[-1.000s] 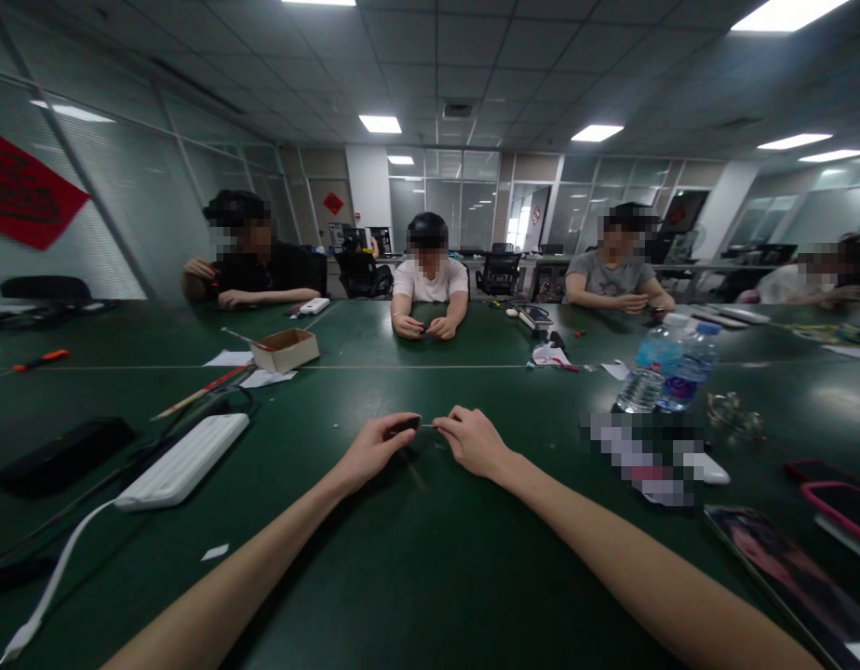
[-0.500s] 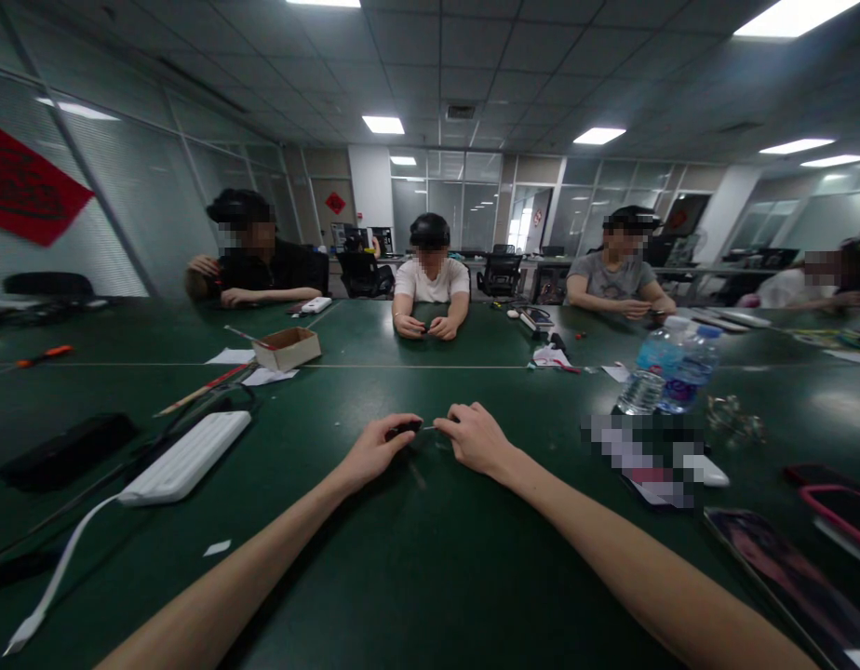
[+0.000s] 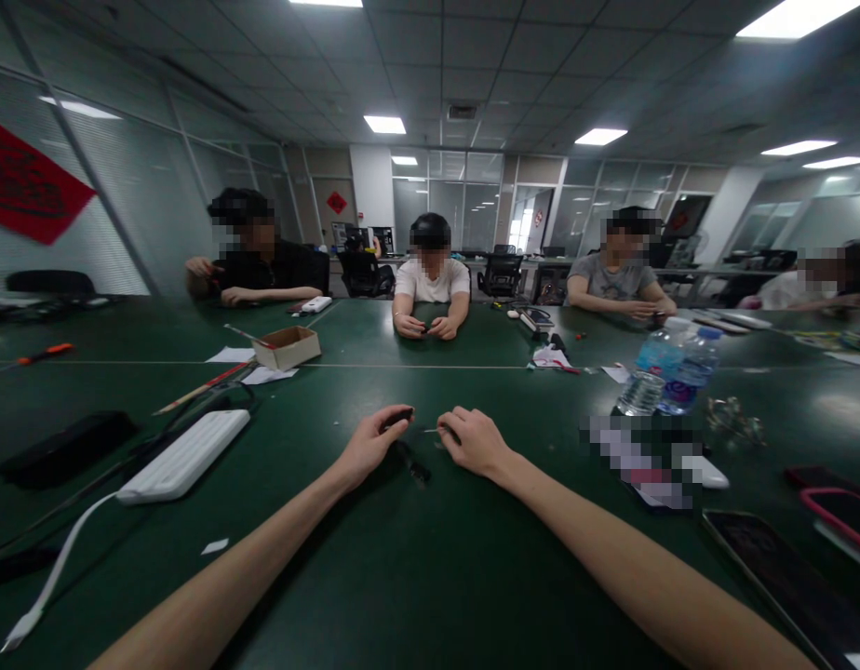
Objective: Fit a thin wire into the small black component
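My left hand [image 3: 371,443] is closed, thumb and fingers pinching a small black object [image 3: 402,415] of a kind I cannot make out. Just below it shows another short dark piece [image 3: 414,467]; whether it lies on the table or hangs from the left hand is unclear. Across a small gap, my right hand [image 3: 473,439] has its fingers curled together. From its fingertips a thin, pale, pin-like shaft [image 3: 431,431] points toward the left hand. The rest of that slim thing is hidden inside the fingers. Both hands are low over the green table [image 3: 374,577].
On the left are a white power strip [image 3: 185,456], a black case [image 3: 67,449] and a small open box [image 3: 288,349]. To the right stand two water bottles [image 3: 692,368], with a phone [image 3: 779,577] nearer. Several people sit around the table.
My left hand has shifted slightly up and left, its black object tilting upward and parting from the pin-like shaft. A dark piece now shows below it. The phone's screen has gone dark.
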Demonstrator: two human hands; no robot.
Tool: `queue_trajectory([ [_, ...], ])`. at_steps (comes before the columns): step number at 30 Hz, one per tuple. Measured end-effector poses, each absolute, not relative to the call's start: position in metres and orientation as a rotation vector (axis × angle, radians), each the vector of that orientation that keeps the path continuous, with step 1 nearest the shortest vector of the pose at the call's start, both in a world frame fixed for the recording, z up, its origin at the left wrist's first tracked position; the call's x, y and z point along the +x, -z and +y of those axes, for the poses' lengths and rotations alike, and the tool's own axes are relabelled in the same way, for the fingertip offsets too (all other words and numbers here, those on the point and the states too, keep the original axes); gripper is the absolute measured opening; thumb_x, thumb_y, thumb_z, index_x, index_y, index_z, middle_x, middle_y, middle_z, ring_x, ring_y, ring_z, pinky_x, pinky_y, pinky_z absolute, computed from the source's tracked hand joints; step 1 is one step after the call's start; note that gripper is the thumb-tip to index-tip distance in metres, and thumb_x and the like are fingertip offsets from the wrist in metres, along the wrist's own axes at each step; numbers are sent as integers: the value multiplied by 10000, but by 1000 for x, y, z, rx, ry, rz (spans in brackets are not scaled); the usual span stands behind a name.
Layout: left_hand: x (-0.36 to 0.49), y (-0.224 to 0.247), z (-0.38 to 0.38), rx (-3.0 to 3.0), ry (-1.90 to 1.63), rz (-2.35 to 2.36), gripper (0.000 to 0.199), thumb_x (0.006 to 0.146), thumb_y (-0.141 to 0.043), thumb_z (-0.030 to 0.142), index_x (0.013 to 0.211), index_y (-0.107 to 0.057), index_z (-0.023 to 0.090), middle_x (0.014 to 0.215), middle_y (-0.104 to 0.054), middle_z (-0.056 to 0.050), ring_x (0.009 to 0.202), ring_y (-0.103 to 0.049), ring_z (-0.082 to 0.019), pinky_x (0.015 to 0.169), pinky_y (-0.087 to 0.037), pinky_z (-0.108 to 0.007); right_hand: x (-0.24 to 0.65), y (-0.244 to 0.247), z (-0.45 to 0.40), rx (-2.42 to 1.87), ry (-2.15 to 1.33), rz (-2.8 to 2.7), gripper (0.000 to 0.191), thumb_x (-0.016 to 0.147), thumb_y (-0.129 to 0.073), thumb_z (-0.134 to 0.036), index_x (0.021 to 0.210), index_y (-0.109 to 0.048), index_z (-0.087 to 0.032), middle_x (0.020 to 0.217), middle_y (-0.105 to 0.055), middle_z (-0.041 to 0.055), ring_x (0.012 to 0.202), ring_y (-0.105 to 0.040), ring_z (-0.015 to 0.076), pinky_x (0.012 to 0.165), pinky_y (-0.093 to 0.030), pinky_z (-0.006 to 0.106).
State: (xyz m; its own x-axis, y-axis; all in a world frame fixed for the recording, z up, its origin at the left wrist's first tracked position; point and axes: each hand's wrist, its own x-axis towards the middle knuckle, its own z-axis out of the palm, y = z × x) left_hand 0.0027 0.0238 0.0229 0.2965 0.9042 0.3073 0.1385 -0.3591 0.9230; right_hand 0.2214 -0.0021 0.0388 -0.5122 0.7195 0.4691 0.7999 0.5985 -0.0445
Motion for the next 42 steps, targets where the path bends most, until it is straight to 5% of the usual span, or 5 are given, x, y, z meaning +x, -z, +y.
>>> queue_trajectory([
  [5, 3, -26, 23, 1690, -1167, 942, 380, 781, -555, 347, 1117, -575, 171, 1092, -623, -89, 1002, -565, -209, 922, -380, -377, 215, -43, -11, -869, 114, -2634, 372, 819, -490, -502, 1008, -597, -200, 844, -557, 26, 666, -495, 116, 607, -345, 236],
  [18, 5, -35, 13, 1712, -1066, 796, 313, 724, -614, 232, 1030, -584, 171, 1052, -622, -67, 979, -572, -191, 905, -411, -373, 213, -35, -11, -1038, 30, -2218, 239, 861, -484, -240, 1093, -513, -196, 982, -566, 49, 828, -536, 143, 704, -409, 250],
  [42, 8, -45, 6, 1890, -950, 744, 255, 772, -556, 222, 1022, -585, 177, 1019, -616, -63, 978, -568, -192, 891, -431, -373, 212, -30, -7, -1115, 8, -2319, 205, 845, -550, -338, 941, -556, -157, 896, -564, 43, 760, -543, 129, 660, -415, 244],
])
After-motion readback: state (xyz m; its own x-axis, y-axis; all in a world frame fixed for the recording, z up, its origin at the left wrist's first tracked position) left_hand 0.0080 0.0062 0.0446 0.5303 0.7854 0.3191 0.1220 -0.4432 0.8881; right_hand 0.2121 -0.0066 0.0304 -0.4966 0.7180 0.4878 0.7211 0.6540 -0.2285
